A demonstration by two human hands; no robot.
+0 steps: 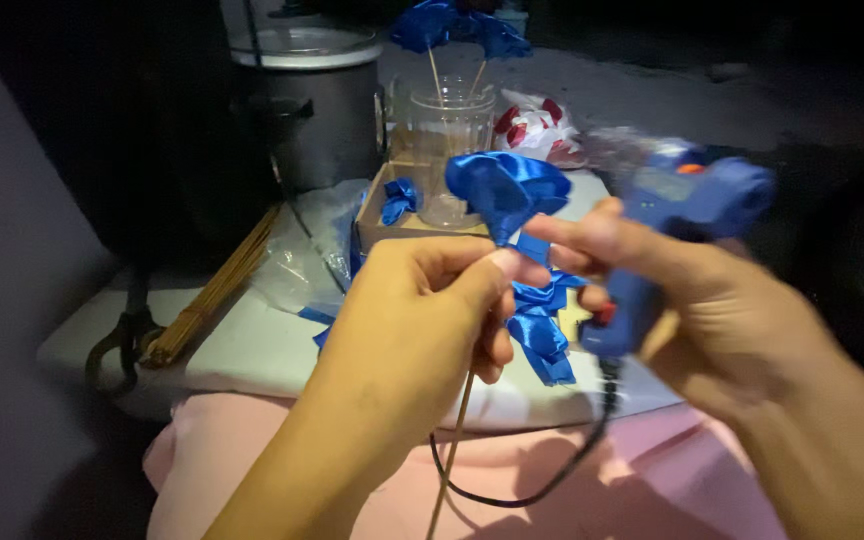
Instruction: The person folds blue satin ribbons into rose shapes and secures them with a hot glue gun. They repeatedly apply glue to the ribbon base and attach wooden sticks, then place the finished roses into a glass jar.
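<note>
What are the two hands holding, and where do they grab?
Left hand pinches the ribbon flower at its base, on the stick. Right hand grips the glue gun by its handle.

Dim home craft corner, rice cooker (304,100), ribbon scraps (540,335), skewer bundle (214,290)

Left hand (432,300) pinches a blue satin ribbon flower (508,190) at its base, on a thin wooden stick (452,450) running down. Right hand (692,300) grips a blue glue gun (672,230) (blurred), forefinger stretched to the flower's base. Black cord (542,480) hangs below. Behind: clear jar (444,140) holding sticks, small cardboard box (377,215), bundle of skewers (212,290), dark pot (307,100).
</note>
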